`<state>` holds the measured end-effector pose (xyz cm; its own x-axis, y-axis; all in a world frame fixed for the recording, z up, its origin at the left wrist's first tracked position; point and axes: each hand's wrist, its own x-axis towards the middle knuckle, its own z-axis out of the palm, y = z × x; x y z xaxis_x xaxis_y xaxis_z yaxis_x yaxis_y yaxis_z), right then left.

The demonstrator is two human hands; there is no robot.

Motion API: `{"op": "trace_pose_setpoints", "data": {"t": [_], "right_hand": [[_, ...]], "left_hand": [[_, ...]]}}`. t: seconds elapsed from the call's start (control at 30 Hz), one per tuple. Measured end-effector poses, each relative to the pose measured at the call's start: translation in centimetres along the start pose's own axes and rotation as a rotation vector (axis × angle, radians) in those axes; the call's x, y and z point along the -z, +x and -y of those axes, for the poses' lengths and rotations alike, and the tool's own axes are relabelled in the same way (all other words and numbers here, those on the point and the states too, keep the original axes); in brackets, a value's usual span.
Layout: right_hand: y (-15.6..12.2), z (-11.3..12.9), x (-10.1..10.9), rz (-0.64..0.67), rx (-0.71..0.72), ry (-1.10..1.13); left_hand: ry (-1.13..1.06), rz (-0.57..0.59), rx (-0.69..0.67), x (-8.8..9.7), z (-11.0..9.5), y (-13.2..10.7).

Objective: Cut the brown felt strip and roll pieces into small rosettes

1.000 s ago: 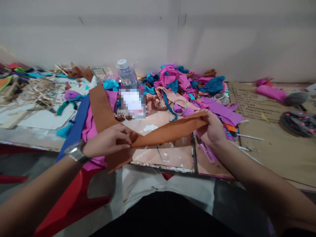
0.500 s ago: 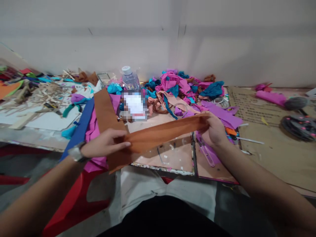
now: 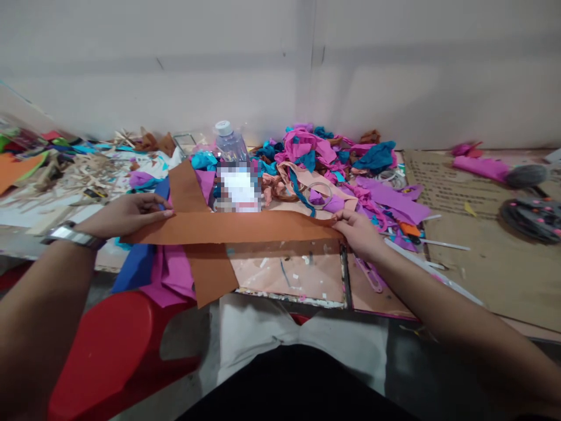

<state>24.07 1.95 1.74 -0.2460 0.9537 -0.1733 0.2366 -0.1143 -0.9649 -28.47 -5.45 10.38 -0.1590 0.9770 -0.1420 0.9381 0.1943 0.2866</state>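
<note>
A long brown strip of crepe paper [image 3: 249, 228] is stretched level above the table, one end in each hand. My left hand [image 3: 131, 211], with a metal watch at its wrist, pinches the strip near its left end. At the right end my right hand [image 3: 357, 231] grips it between thumb and fingers. Beneath the strip lies a wider brown paper piece [image 3: 214, 275], crossing it at a slant. Under that are pink paper [image 3: 173, 269] and blue paper [image 3: 135, 266] hanging over the table's front edge.
Behind the strip stand a plastic bottle [image 3: 230, 143] and a blurred-out lit rectangle [image 3: 240, 187]. Crumpled coloured paper [image 3: 311, 146] is heaped against the wall. A purple-handled tool [image 3: 370, 275] lies near my right forearm. Wood scraps [image 3: 92, 169] cover the left; cardboard [image 3: 460, 257] lies right. A red stool [image 3: 109, 339] stands below.
My left hand has moved left to the strip's far end, drawing out more of it. My right hand has come slightly left and down, so the strip now runs level instead of slanting.
</note>
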Motion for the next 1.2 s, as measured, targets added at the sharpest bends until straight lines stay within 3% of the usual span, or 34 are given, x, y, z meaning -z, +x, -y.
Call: {"op": "trace_pose_setpoints", "data": {"t": [0.13,0.23,0.27,0.37,0.43,0.6,0.7,0.8,0.97,1.03,1.2], "right_hand": [[-0.2,-0.1,-0.2,0.005,0.063,-0.114],[-0.5,-0.3,-0.3,0.009,0.150,-0.311],[-0.6,-0.4,-0.4,0.012,0.185,-0.380],[-0.9,-0.6,-0.5,0.041,0.259,-0.503],[-1.1,-0.7,-0.6,0.064,0.276,-0.528],[-1.5,-0.4,-0.9,0.220,0.239,-0.300],[-1.8,0.0,-1.0,0.320,0.168,-0.141],[-2.1,0.3,-0.8,0.337,0.141,-0.113],[-2.8,0.1,-1.1,0.323,0.181,-0.207],[-2.9,-0.1,-1.4,0.301,0.203,-0.274],[-2.2,-0.7,-1.5,0.159,0.321,-0.536]], "left_hand": [[0.189,0.131,0.005,-0.3,0.2,1.0],[0.396,0.111,-0.090,-0.8,-1.7,0.8],[0.509,0.034,-0.149,-1.1,-2.8,0.5],[0.677,-0.298,-0.299,-2.9,-7.8,-1.0],[0.583,-0.323,-0.488,-4.9,-12.0,-2.1],[0.295,-0.180,-0.858,-10.6,-22.2,-2.4],[0.040,-0.120,-0.939,-13.1,-25.5,-0.6],[-0.118,0.021,-0.972,-14.5,-26.2,1.0],[-0.171,0.185,-0.906,-15.5,-24.9,1.4],[-0.173,0.166,-0.896,-15.8,-24.6,1.3],[-0.168,-0.038,-0.892,-16.5,-24.1,1.4]]}}
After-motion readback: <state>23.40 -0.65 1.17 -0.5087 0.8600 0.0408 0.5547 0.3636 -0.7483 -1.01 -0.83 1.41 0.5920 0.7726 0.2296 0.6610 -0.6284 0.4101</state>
